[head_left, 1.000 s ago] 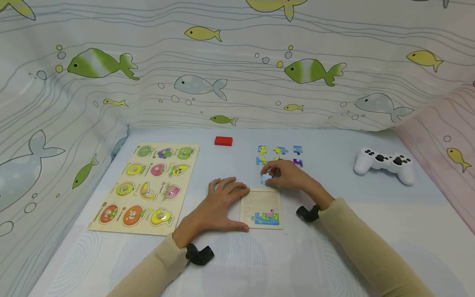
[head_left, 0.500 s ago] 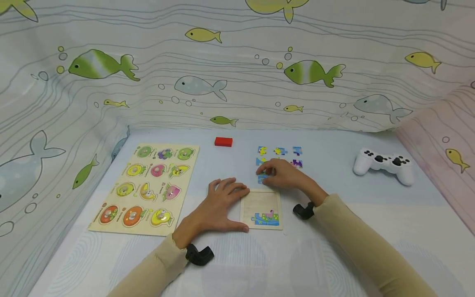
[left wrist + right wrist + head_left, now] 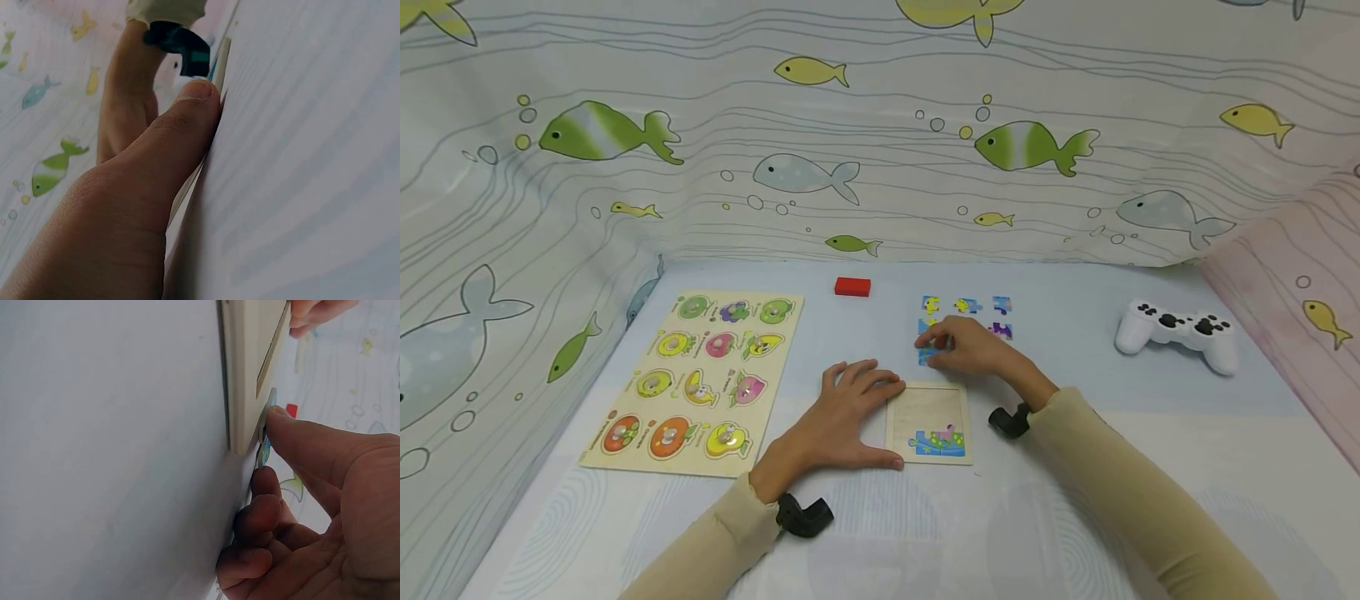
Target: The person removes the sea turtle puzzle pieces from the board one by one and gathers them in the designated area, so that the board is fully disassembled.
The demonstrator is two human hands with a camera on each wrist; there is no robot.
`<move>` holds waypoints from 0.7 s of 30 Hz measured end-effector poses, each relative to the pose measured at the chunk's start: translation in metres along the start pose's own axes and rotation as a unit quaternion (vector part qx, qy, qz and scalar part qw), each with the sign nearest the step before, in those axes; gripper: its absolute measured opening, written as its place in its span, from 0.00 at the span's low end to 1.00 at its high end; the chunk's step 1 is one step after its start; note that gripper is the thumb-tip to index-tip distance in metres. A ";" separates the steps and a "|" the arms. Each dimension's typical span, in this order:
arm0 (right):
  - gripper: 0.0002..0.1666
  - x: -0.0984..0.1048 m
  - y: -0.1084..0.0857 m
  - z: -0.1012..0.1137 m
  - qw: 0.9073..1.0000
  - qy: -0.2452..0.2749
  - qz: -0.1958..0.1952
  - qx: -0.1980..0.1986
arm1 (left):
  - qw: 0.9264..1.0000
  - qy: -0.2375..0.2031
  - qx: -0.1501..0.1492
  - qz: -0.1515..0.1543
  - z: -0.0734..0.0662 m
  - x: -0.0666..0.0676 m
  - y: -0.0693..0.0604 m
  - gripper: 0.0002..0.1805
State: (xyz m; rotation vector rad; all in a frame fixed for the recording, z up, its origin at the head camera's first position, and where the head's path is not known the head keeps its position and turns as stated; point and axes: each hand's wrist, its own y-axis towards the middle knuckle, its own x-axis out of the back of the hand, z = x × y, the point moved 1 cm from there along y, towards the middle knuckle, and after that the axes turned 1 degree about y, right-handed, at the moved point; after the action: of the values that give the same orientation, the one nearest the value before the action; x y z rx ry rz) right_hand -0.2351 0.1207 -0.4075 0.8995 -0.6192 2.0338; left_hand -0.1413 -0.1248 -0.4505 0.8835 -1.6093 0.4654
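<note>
A small square wooden puzzle tray (image 3: 922, 408) lies flat on the table, with joined blue, green and pink pieces (image 3: 938, 443) along its bottom. My left hand (image 3: 842, 417) spreads its fingers beside the tray; its thumb and fingertips touch the left edge. Just beyond the tray's far edge, my right hand (image 3: 973, 346) pinches a blue jigsaw piece (image 3: 927, 357) between thumb and fingers, low at the table. The fingers cover part of that piece. Behind it lie rows of loose jigsaw pieces (image 3: 967, 306), some hidden by the right hand.
A wooden fruit knob puzzle board (image 3: 752, 417) lies at the left. At the back sits a red block (image 3: 852, 287). A white game controller (image 3: 1176, 332) is on the right. A fish-patterned sheet (image 3: 880, 125) rises behind and at both sides.
My right hand has moved slightly left and away from me with the jigsaw piece, towards the loose rows. My left hand and the tray stay in place.
</note>
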 end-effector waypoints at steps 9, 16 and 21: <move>0.19 -0.001 -0.001 -0.004 1.000 0.002 -0.008 0.012 | 1.000 0.002 0.003 0.007 -0.001 0.000 0.000 0.55; 0.19 0.004 -0.009 -0.006 0.997 0.022 -0.026 0.062 | 1.000 0.004 -0.002 0.006 -0.001 0.001 0.001 0.55; 0.18 0.004 -0.018 -0.008 0.996 0.021 -0.006 0.091 | 1.000 0.001 0.000 0.008 -0.001 0.001 0.001 0.55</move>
State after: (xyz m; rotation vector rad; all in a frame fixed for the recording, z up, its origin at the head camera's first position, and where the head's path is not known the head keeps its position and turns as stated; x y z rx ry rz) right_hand -0.2253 0.1383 -0.4074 0.9593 -0.4090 2.1178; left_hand -0.1413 -0.1240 -0.4489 0.8693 -1.6160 0.4768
